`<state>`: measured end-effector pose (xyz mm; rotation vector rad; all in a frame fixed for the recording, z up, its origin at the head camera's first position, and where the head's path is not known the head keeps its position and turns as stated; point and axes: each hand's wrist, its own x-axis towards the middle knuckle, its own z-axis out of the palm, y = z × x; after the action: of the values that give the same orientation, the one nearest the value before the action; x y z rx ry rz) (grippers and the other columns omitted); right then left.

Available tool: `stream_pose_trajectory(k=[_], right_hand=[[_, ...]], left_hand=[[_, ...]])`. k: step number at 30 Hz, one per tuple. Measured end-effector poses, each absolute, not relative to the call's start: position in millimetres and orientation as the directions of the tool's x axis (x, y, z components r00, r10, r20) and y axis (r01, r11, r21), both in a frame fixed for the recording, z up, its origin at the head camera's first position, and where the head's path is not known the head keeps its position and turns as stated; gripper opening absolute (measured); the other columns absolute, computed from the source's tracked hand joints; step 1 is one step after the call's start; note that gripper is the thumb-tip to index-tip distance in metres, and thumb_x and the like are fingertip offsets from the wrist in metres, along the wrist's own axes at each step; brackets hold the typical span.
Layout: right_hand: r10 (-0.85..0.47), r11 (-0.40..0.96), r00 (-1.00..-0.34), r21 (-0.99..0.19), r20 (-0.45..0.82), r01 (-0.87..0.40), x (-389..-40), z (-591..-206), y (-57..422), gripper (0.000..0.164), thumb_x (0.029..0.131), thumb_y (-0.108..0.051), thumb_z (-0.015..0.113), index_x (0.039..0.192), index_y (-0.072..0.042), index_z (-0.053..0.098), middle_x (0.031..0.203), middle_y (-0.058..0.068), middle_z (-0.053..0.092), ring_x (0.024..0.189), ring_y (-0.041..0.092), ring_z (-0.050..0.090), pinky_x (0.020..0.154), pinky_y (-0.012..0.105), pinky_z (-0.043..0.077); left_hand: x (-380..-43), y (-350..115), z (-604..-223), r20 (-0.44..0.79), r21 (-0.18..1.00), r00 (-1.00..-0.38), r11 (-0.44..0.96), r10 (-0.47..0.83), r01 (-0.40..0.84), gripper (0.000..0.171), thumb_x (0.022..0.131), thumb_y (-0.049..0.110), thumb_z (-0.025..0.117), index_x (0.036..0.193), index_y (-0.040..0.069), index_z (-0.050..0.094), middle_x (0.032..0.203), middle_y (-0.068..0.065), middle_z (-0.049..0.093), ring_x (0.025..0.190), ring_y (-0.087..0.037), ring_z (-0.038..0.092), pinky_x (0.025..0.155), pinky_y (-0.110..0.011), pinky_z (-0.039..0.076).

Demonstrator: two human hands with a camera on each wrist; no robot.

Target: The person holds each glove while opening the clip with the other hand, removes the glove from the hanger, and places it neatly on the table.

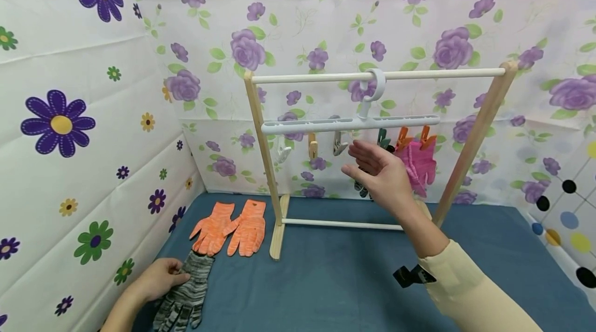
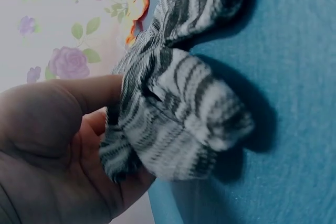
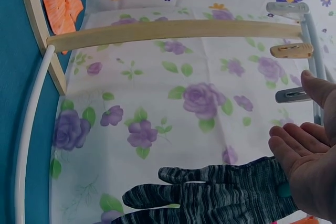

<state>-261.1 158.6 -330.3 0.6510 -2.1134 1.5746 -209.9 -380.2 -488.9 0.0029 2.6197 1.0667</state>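
Grey-striped glove (image 1: pixel 194 284) pinched in my left hand (image 1: pixel 160 278), orange gloves (image 1: pixel 250 228) beyond it, my right hand (image 1: pixel 386 177) with fingers extended, white hanger (image 1: pixel 316 125) near it

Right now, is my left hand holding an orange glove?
No, your left hand pinches a gray striped glove.

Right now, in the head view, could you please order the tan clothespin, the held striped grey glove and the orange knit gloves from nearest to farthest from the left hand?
1. Striped grey glove: pinched in the left hand.
2. Orange knit gloves: just beyond, on the blue cloth.
3. Tan clothespin: farther right, below the white hanger.
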Motion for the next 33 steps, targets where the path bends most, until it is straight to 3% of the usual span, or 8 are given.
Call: stream_pose_trajectory(k=[5, 13, 22, 33], right_hand=[[-0.107, 0.28, -0.803, -0.757, 0.586, -0.59, -254, -334, 165, 0.06, 0.095, -0.011, 0.083, 0.149, -0.004, 0.059, 0.143, 0.015, 0.066, 0.132, 0.028, 0.064, 0.104, 0.031, 0.051], [-0.093, 0.358, -0.793, -0.723, 0.602, -0.591, -243, -341, 178, 0.062, 0.094, -0.018, 0.084, 0.15, -0.009, 0.06, 0.143, 0.006, 0.067, 0.13, 0.022, 0.065, 0.103, 0.031, 0.051], [-0.087, 0.356, -0.774, -0.706, 0.627, -0.612, -233, -345, 192, 0.061, 0.093, -0.011, 0.084, 0.149, -0.007, 0.061, 0.143, 0.007, 0.066, 0.131, 0.022, 0.064, 0.103, 0.022, 0.05], [-0.05, 0.446, -0.78, -0.684, 0.624, -0.577, -223, -347, 208, 0.06, 0.094, -0.017, 0.084, 0.15, -0.012, 0.061, 0.142, 0.002, 0.067, 0.129, 0.018, 0.065, 0.102, 0.02, 0.05]], left_hand=[[-210, -376, -491, -0.282, 0.594, -0.959, 0.79, 0.028, -0.151, 0.048, 0.097, 0.016, 0.078, 0.073, 0.015, 0.036, 0.067, 0.002, 0.025, 0.06, -0.015, 0.029, 0.059, -0.032, 0.029], [-207, -369, -490, -0.274, 0.493, -0.961, 0.853, -0.034, -0.171, 0.04, 0.093, 0.023, 0.082, 0.074, 0.011, 0.049, 0.065, 0.002, 0.034, 0.058, -0.015, 0.037, 0.058, -0.033, 0.033], [-207, -364, -481, -0.268, 0.361, -0.958, 0.911, -0.105, -0.201, 0.043, 0.091, 0.03, 0.085, 0.099, 0.001, 0.055, 0.088, -0.011, 0.058, 0.079, -0.025, 0.057, 0.069, -0.043, 0.048], [-207, -350, -464, -0.093, 0.399, -0.991, 0.909, -0.093, -0.123, 0.055, 0.092, 0.034, 0.084, 0.117, -0.009, 0.06, 0.095, -0.013, 0.062, 0.079, -0.024, 0.059, 0.07, -0.046, 0.051]])
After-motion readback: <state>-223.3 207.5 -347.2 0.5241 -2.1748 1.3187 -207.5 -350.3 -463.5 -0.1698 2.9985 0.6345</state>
